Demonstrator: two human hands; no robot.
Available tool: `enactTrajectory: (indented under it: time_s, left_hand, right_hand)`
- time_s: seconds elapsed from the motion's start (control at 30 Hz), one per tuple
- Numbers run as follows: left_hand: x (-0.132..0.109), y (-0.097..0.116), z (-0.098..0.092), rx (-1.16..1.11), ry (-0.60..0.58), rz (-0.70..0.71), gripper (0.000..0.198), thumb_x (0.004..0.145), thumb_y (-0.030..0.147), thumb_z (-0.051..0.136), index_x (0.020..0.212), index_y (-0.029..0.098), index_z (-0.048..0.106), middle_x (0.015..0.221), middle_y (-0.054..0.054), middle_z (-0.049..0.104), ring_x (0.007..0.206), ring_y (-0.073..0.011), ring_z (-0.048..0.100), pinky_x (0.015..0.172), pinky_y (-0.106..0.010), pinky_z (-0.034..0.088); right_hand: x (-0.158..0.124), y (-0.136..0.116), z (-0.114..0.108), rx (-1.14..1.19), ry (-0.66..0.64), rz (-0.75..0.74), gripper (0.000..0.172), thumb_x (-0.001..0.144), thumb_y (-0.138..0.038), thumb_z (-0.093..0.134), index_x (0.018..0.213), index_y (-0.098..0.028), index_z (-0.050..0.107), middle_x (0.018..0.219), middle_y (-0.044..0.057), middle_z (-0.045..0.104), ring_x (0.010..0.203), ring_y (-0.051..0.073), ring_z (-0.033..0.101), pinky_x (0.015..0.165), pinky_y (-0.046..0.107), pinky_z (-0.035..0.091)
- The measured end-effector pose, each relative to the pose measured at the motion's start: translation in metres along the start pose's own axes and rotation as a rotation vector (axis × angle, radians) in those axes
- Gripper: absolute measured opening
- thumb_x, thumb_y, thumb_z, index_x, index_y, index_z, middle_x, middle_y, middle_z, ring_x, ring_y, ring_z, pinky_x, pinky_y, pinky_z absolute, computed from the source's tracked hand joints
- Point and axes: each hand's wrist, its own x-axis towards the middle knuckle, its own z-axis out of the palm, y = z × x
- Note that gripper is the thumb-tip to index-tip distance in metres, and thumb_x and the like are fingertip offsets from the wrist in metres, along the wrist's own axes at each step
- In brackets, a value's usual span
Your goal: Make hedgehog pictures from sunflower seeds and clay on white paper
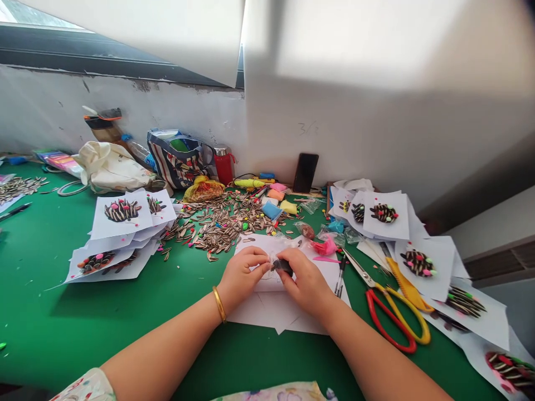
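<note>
Over white paper sheets (267,312) in the middle of the table, my two hands meet. My right hand (308,284) is closed around a dark, soft-looking lump (284,265), perhaps modelling clay. Thumb and fingers of my left hand (244,273) pinch at clear plastic wrap (272,260) beside that lump; the exact grip is partly hidden. Just beyond the hands lie a pink clay lump (325,245) in plastic and a brown lump (305,229) in a bag. A pen (340,278) rests on the paper to the right.
Large scissors (376,287) lie right of my right arm. Striped sunflower seeds (221,223) are heaped behind the paper. Stacks of seed-decorated cards (125,214) stand left, with more cards (422,267) at right. A phone (306,172) leans on the wall near a red bottle (223,165).
</note>
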Motion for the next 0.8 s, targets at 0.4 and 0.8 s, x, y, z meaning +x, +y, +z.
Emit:
enactTrajectory:
  time_s: [0.4, 0.8]
  left_hand:
    - [-0.0007, -0.0001, 0.0015, 0.009, 0.018, 0.032, 0.009, 0.085, 0.028, 0.065, 0.08, 0.023, 0.072, 0.088, -0.004, 0.066, 0.087, -0.0195, 0.061, 0.082, -0.033, 0.05]
    - [-0.0013, -0.0019, 0.0014, -0.049, -0.016, 0.031, 0.011, 0.081, 0.031, 0.072, 0.086, 0.022, 0.075, 0.093, -0.005, 0.066, 0.09, -0.0193, 0.063, 0.085, -0.033, 0.051]
  right_hand:
    - [-0.0002, -0.0014, -0.0005, 0.023, 0.003, -0.001, 0.026, 0.09, -0.018, 0.053, 0.115, -0.024, 0.051, 0.101, 0.008, 0.06, 0.091, 0.022, 0.057, 0.078, 0.037, 0.05]
    - [-0.0014, -0.0036, 0.0003, 0.05, 0.038, 0.039, 0.028, 0.087, -0.014, 0.054, 0.113, -0.023, 0.052, 0.104, 0.008, 0.061, 0.093, 0.021, 0.058, 0.08, 0.033, 0.049]
